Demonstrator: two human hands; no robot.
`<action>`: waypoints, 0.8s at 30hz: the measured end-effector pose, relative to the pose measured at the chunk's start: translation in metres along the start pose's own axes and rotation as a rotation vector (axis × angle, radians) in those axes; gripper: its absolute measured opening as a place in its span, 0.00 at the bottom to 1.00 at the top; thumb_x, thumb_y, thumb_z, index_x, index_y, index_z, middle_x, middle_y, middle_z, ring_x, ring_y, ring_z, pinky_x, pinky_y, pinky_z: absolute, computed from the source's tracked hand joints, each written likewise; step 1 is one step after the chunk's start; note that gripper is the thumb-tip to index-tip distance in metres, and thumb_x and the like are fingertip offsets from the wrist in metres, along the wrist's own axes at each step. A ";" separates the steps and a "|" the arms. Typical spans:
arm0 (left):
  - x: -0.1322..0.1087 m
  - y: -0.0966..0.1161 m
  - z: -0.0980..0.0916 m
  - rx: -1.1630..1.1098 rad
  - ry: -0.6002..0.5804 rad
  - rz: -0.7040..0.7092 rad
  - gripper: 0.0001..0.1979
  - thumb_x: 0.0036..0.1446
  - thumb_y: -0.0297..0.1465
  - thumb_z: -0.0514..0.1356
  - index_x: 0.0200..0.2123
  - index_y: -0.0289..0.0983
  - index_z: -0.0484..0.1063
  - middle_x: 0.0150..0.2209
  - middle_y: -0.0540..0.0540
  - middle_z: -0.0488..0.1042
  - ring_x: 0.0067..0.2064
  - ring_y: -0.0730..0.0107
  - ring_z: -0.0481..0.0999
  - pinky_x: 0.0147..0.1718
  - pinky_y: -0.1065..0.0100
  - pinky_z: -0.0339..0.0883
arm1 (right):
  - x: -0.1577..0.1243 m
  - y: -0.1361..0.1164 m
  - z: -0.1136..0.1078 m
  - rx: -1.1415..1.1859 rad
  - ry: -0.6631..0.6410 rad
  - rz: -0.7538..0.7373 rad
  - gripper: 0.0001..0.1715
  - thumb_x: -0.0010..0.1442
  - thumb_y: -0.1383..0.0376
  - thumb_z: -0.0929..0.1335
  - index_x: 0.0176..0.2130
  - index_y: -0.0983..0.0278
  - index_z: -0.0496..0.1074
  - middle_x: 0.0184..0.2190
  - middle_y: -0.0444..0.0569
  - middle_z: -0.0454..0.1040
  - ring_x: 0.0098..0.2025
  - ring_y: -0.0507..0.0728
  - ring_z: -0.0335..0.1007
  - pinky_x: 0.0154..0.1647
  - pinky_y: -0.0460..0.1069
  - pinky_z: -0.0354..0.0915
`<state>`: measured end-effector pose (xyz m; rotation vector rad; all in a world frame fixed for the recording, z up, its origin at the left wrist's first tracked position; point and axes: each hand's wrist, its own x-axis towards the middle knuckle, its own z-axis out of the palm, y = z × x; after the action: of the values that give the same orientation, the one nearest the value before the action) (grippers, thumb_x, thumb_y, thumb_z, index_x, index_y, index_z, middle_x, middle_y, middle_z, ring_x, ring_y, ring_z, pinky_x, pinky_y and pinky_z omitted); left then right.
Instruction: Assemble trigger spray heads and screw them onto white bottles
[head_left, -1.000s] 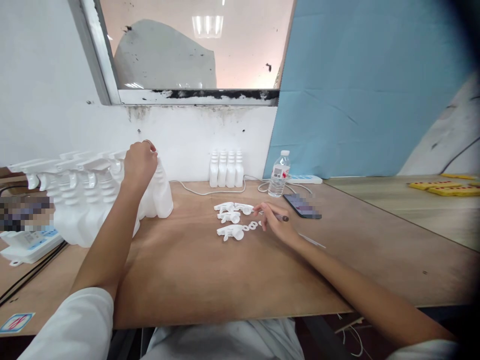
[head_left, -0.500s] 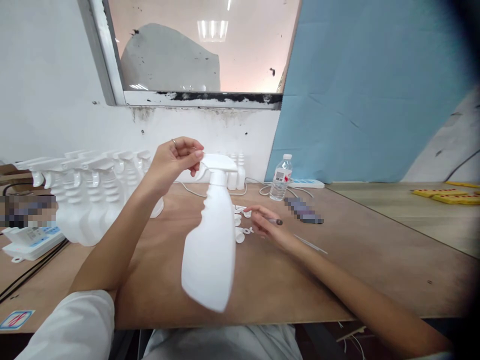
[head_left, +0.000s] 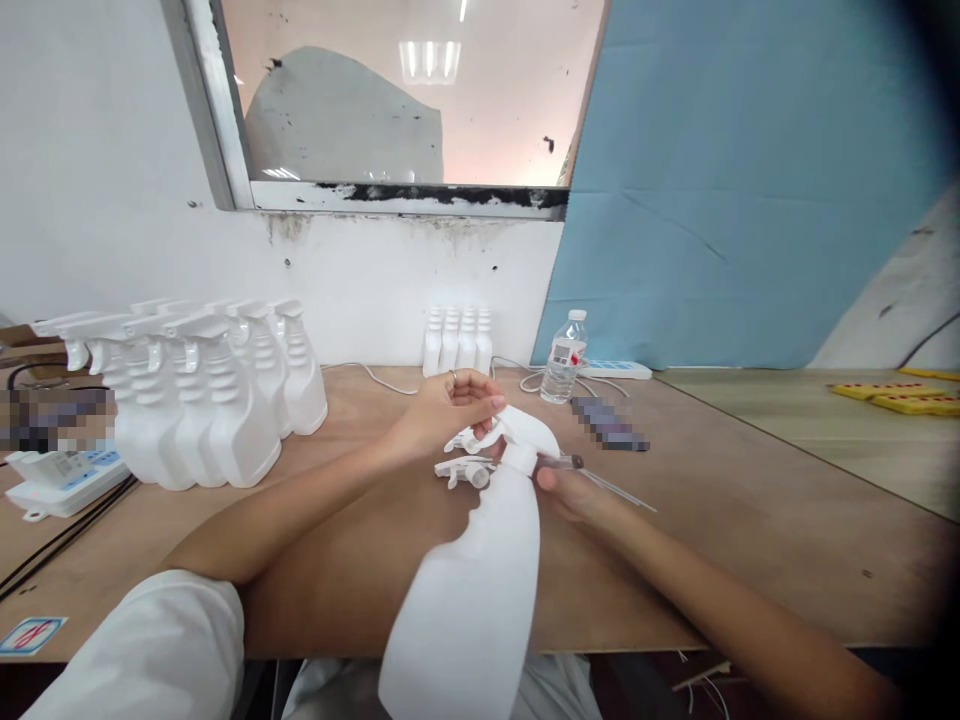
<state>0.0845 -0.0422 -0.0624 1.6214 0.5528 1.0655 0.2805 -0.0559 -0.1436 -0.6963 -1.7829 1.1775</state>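
A white spray bottle (head_left: 480,570) hangs tilted in front of me, its base toward the table's near edge. The closed fingers of my left hand (head_left: 457,405) pinch the front of its trigger head (head_left: 534,432). Close against the bottle's neck is my right hand (head_left: 574,490), closed around a thin pen-like stick (head_left: 574,462) with a dark end; some of its fingers are hidden behind the bottle. Loose white trigger sprayer heads (head_left: 466,470) lie on the table behind the bottle, partly covered by my left hand.
Several white spray bottles (head_left: 202,420) stand grouped at the left, beside a power strip (head_left: 67,485). Small white bottles (head_left: 457,340) line the wall. A water bottle (head_left: 562,360), a blurred phone-like object (head_left: 609,424), cables and thin white tubes (head_left: 619,490) are to the right.
My left hand has brought the spray bottle down and to the right, tilting it more. My right hand has moved slightly right and down, and is now at the bottle's neck.
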 end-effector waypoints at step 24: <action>0.001 -0.002 -0.019 0.884 -0.368 -0.352 0.39 0.45 0.57 0.63 0.56 0.42 0.70 0.50 0.45 0.76 0.45 0.57 0.77 0.35 0.68 0.66 | 0.022 0.007 -0.034 0.514 0.484 0.143 0.21 0.45 0.54 0.78 0.35 0.59 0.73 0.31 0.43 0.76 0.35 0.57 0.72 0.36 0.50 0.70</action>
<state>0.0696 -0.0308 -0.0636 2.2860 1.0976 0.2195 0.2999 -0.0208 -0.1361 -0.7258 -0.9895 1.3523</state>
